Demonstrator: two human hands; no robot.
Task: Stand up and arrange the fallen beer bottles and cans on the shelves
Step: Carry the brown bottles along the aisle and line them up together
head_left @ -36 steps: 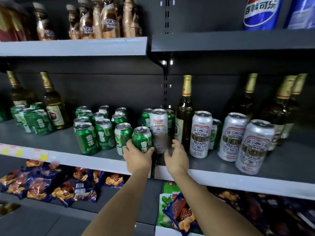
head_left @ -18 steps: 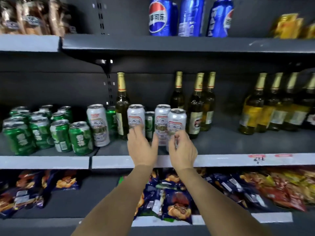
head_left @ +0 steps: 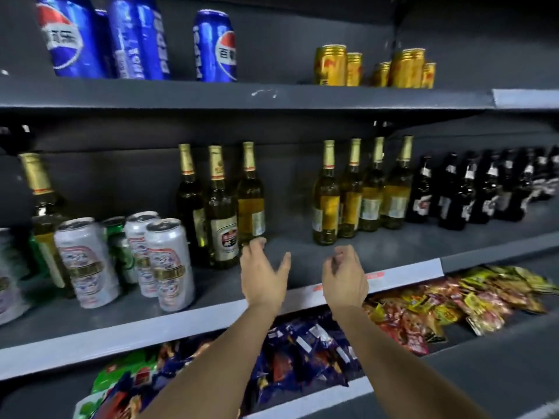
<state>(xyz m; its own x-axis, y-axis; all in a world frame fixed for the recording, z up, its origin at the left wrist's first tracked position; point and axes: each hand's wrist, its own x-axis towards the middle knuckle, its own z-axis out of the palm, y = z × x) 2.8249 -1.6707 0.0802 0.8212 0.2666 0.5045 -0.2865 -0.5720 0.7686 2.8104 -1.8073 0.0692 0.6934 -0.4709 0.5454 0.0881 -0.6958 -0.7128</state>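
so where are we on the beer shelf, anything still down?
Done: on the middle shelf the silver cans, green bottles and dark bottles all stand upright. In hand: nothing; left hand and right hand hover empty over the bare gap. Left: nothing fallen in view; tidying at most.

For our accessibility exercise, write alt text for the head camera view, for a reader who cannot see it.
Two bare hands, left hand open and right hand loosely curled, reach toward a grey middle shelf, holding nothing. Upright green beer bottles and white beer cans stand there; blue cola cans above, snack packets below.
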